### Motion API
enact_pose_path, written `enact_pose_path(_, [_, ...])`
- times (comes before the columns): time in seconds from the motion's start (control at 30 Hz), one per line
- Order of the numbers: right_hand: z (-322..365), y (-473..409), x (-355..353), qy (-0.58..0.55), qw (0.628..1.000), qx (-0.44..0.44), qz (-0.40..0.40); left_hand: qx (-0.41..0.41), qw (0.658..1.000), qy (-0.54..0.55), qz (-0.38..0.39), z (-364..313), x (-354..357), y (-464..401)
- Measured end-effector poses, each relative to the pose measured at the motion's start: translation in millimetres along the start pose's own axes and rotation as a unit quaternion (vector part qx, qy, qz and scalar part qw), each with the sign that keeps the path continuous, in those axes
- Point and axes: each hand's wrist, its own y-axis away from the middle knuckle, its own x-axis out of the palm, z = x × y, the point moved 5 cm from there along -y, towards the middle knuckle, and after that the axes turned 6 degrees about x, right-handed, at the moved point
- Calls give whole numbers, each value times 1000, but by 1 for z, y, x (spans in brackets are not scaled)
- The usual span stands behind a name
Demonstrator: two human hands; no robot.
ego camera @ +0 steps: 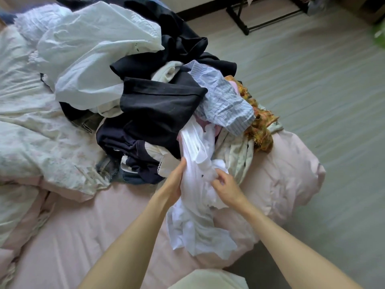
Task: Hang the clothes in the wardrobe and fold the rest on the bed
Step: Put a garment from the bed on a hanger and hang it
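Note:
A heap of clothes (145, 97) lies on the pink bed (87, 230): black and navy garments, large white pieces, a blue striped shirt (227, 105) and a yellow patterned cloth (260, 126). A thin white garment (195, 205) trails from the heap's near edge down over the bed. My left hand (175, 182) grips its left side, thumb on top. My right hand (227, 188) pinches a fold of the same garment on its right side.
A crumpled pale duvet (27, 132) covers the left of the bed. The bed's corner (291, 184) bulges toward the grey-green floor (323, 90) on the right. A black rack base (250, 19) stands at the far end.

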Motion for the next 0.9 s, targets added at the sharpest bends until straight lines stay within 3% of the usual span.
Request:
enact_pose_path(0.13, [-24, 71, -28, -88, 994, 57, -28, -4, 998, -62, 19, 24, 28, 52])
enact_pose_path(0.23, [-20, 115, -38, -209, 977, 37, 1, 46, 989, -126, 55, 26, 50, 86])
enact_pose_path(0.4, [-34, 199, -84, -202, 948, 19, -245, 95, 963, -212, 138, 33, 101, 149])
enact_pose_path(0.5, [-40, 271, -125, -238, 916, -32, -321, 91, 945, -262, 174, 39, 136, 174])
enact_pose_path(0.6, [-42, 338, -157, -221, 914, -80, -332, 32, 933, -303, 190, 51, 180, 188])
enact_pose_path(0.73, [-60, 431, -190, -192, 910, -90, -356, -13, 880, -399, 258, 85, 273, 225])
enact_pose_path(0.9, [-121, 551, -219, -188, 876, -53, -440, 78, 783, -512, 344, 159, 373, 278])
